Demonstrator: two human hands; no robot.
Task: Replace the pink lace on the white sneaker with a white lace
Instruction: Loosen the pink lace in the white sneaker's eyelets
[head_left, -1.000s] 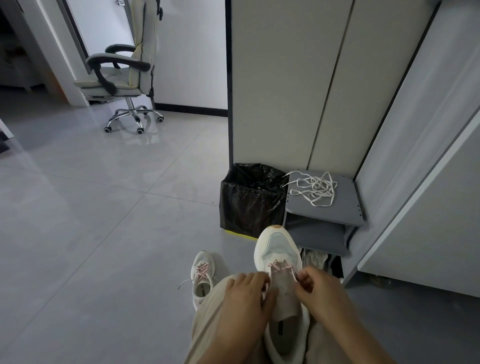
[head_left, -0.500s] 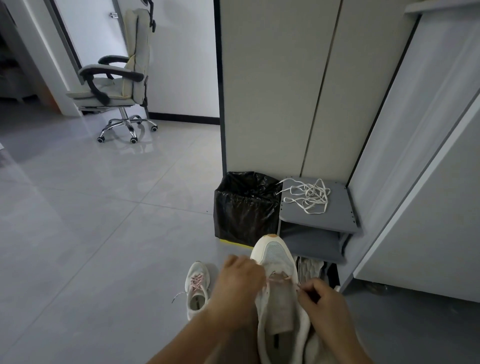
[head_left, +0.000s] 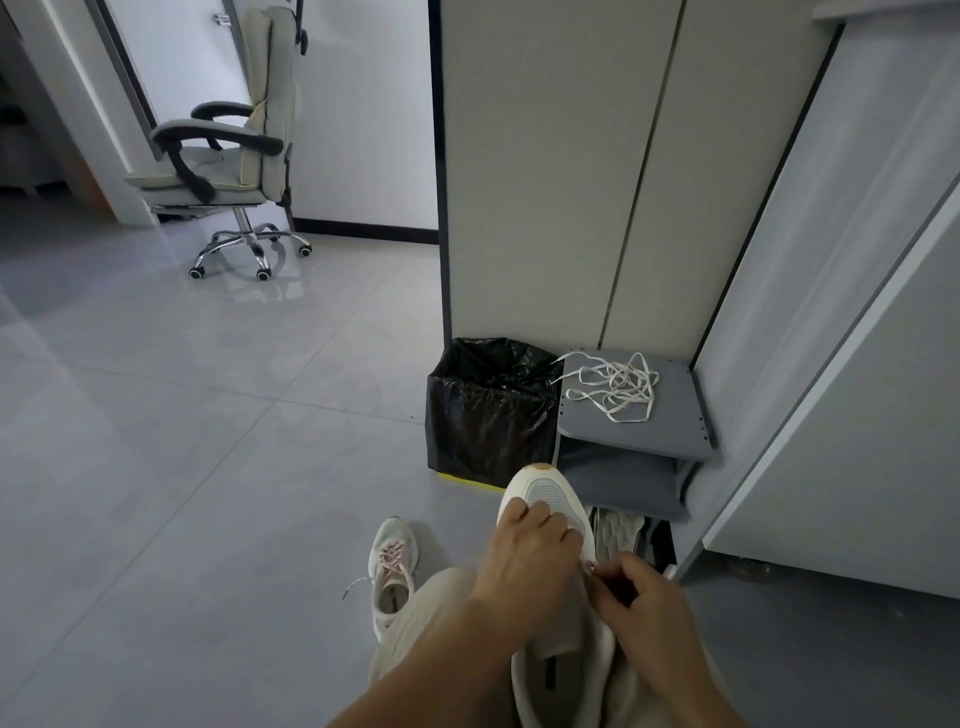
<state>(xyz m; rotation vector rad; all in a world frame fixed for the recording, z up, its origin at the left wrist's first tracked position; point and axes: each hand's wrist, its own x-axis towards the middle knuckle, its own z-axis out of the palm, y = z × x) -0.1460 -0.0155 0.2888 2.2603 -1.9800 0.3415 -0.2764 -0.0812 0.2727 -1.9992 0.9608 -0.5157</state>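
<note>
Left hand (head_left: 524, 551) slid forward onto sneaker (head_left: 545, 493) toe, gripping it; right hand (head_left: 644, 608) pinches pink lace (head_left: 592, 567) at eyelets. Advice: steady sneaker, draw lace straight out, eyelet by eyelet.

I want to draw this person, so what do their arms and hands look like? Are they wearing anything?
No gloves, and no sleeves in view. The left hand and right hand are bare, and so are the left forearm and right forearm. I see no ring, watch or bracelet.
</note>
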